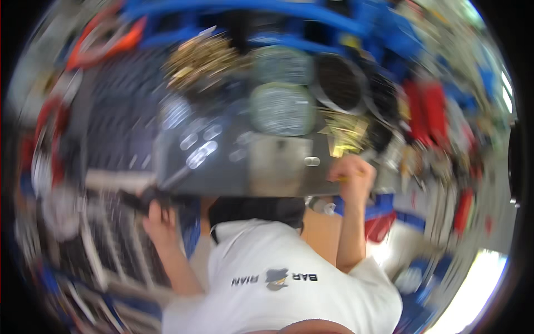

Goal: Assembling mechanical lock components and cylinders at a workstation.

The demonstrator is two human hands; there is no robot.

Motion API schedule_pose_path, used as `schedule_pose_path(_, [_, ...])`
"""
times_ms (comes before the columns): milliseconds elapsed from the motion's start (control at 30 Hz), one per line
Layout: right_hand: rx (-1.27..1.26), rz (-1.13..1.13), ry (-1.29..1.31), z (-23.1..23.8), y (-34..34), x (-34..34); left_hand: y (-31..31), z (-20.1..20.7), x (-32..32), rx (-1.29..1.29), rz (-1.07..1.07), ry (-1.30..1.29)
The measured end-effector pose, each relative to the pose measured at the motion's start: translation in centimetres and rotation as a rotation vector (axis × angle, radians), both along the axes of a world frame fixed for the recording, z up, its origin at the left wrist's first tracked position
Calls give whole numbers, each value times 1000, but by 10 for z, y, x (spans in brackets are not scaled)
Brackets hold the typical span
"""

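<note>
Strips (347,133) just beyond right fingers (337,170), seemingly curled around yellow bit (344,179); cannot tell left fingers' (155,212) hold. Likely picking; next, calls for steady grip.

The right hand (353,173) has room leftward over the flat plate (278,167), while gold strips (346,133) and a dark bowl (337,82) obstruct it ahead.

Small, slim yellow piece (344,179), blurred, gripped in the right hand (355,167) at the near right part of the dark grey rectangular worktop (225,181). Loose heap of shiny gold-coloured strips (346,133), jumbled, on the worktop's right side. Blurred black object (146,197), form unclear, at the left hand (161,221), beside the worktop's near left corner.
</note>
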State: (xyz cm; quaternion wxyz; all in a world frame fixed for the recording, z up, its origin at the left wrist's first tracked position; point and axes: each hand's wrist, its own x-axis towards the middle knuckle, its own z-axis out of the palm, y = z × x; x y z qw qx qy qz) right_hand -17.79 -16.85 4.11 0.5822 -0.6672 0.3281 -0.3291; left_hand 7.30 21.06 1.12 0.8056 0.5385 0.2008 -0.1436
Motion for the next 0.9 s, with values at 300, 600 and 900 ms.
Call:
schedule_pose_path(300, [269,105,-454,-31,-27,-27,237,14,69,568,473,-364])
schedule_pose_path(600, [212,-9,-306,-21,-16,-9,337,-96,218,587,630,-27])
schedule_pose_path(900, [87,-103,-214,-26,-12,-17,370,-166,317,625,629,84])
